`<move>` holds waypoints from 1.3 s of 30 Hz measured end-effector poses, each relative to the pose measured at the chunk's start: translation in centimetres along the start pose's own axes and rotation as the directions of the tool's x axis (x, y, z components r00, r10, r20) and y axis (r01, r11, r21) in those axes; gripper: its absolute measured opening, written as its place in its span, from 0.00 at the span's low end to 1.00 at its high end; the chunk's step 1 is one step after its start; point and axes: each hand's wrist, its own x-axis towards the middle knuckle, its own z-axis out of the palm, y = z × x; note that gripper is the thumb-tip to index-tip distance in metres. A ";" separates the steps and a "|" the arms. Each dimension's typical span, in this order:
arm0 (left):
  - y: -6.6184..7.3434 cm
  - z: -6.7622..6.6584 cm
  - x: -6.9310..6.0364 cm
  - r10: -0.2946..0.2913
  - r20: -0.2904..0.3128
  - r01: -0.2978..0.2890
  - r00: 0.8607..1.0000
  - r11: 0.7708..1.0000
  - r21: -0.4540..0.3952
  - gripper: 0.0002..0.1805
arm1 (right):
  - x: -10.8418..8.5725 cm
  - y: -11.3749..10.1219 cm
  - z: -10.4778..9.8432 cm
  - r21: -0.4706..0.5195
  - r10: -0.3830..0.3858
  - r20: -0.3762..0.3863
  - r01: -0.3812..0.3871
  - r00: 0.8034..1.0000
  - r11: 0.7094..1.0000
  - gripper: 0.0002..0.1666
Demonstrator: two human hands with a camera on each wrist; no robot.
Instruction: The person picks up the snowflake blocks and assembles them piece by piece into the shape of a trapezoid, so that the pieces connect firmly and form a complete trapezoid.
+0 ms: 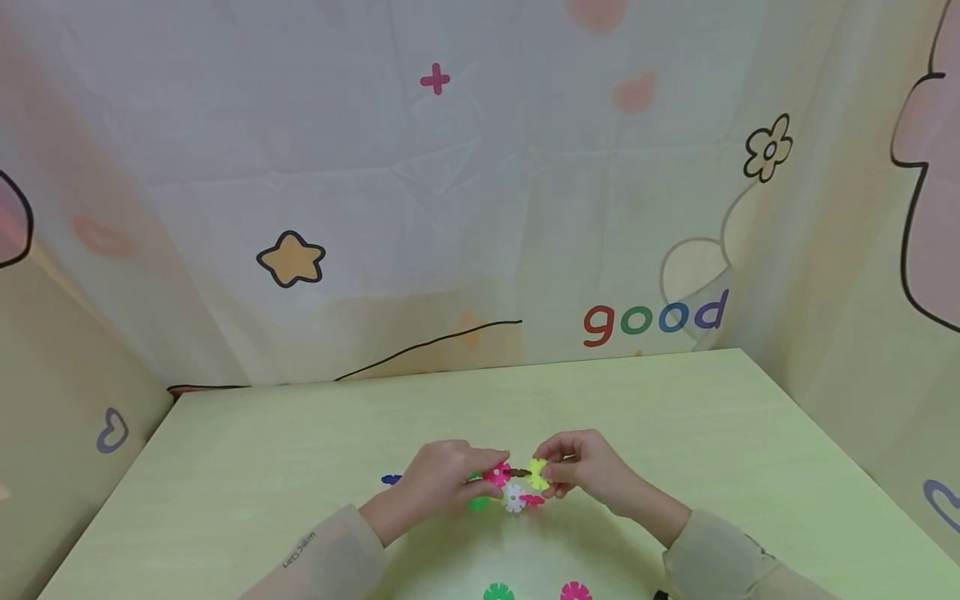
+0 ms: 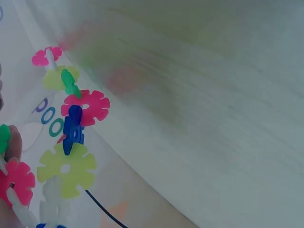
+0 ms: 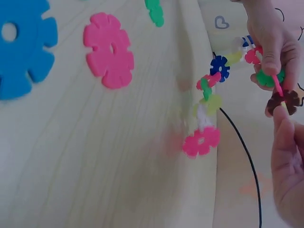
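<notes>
A chain of joined snowflake discs spans both hands. My left hand (image 1: 450, 477) pinches a pink disc (image 1: 497, 474) between thumb and fingers. Joined to it is a brown disc (image 1: 517, 472), seen edge-on, and beyond that a yellow disc (image 1: 538, 473), pinched by my right hand (image 1: 588, 468). In the right wrist view the brown disc (image 3: 283, 102) lies between the two hands' fingertips, near a green disc (image 3: 270, 77). The chain's other part, with a white disc (image 1: 513, 498) and a pink end disc (image 1: 532, 500), hangs below the hands.
Near the table's front edge lie a loose green disc (image 1: 498, 592), a loose pink disc (image 1: 575, 591) and a dark object (image 1: 661, 595). A large blue disc (image 3: 23, 47) shows in the right wrist view. A printed curtain (image 1: 420, 208) stands behind the table (image 1: 300, 433).
</notes>
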 end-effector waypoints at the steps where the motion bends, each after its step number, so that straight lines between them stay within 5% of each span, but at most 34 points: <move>1: 0.0 0.0 0.0 0.012 -0.014 -0.012 1.000 1.000 0.010 0.24 | 0.0 -0.1 0.1 0.010 0.002 -0.005 -0.002 1.000 1.000 0.15; 16: 0.2 0.3 -0.2 -0.027 -0.012 0.027 1.000 0.999 0.033 0.25 | 0.6 -0.1 0.0 0.064 0.012 0.025 -0.014 1.000 0.998 0.19; 27: 0.1 0.4 0.2 0.056 -0.016 -0.056 0.998 0.998 0.029 0.23 | 0.8 -0.1 -0.5 0.067 0.033 0.028 -0.035 0.999 0.997 0.23; 39: -1.1 -0.6 -0.2 -0.057 0.015 0.057 0.998 0.998 -0.016 0.23 | -0.9 -0.1 -2.1 -0.034 0.045 0.035 -0.044 0.998 0.998 0.22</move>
